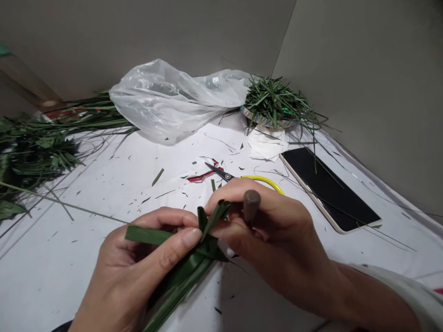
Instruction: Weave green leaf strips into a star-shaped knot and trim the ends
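Folded green leaf strips [202, 253] form a woven piece between my two hands at the lower middle. My left hand [152, 258] pinches it from the left, thumb on top, with one flat strip end sticking out over the fingers. My right hand [273, 240] grips the upper strips near the fold with thumb and fingers. A brown rod-like tool [251, 205] pokes up from between the fingers of my right hand. Long strips trail from the piece toward the bottom edge. Just beyond my right hand lie scissors [226, 175] with a yellow handle, partly hidden.
A clear plastic bag [166, 101] lies at the back. Right of it, leaf scraps [273, 99] fill a round container over white tissue [266, 144]. A phone [328, 189] lies right. Leaves [34, 152] are piled left. Small clippings dot the white tabletop [93, 184].
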